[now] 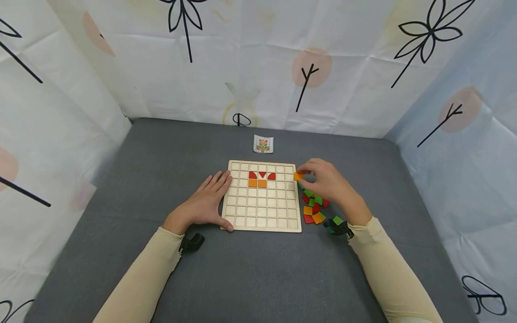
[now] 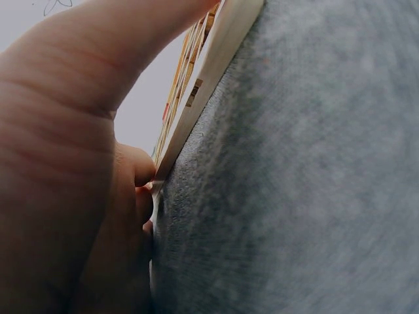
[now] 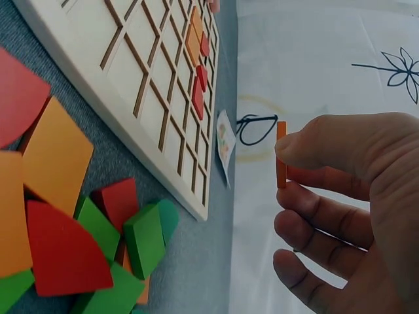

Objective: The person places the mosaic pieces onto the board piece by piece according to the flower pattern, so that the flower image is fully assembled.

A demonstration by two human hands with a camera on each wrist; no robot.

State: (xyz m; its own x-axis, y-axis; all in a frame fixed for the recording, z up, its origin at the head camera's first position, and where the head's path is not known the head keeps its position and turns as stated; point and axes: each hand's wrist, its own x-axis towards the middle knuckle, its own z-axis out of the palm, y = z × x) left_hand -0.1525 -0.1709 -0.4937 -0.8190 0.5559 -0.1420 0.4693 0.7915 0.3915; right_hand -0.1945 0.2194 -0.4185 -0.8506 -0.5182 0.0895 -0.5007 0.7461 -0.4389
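A pale wooden grid board (image 1: 261, 211) lies on the grey table. In its upper rows sit red pieces (image 1: 271, 176) and two orange squares (image 1: 257, 183). My left hand (image 1: 208, 199) rests along the board's left edge, fingers straight, thumb at the near corner. Just past the board's right edge, my right hand (image 1: 329, 179) pinches an orange tile (image 3: 281, 154) between thumb and fingers, seen edge-on in the right wrist view. Below that hand lies a loose pile of red, orange and green pieces (image 1: 316, 208).
A small picture card (image 1: 263, 144) with a coloured pattern lies behind the board. Patterned white cloth (image 1: 258, 67) hangs around the table's back and sides. Dark wrist straps (image 1: 193, 242) sit at both sleeves.
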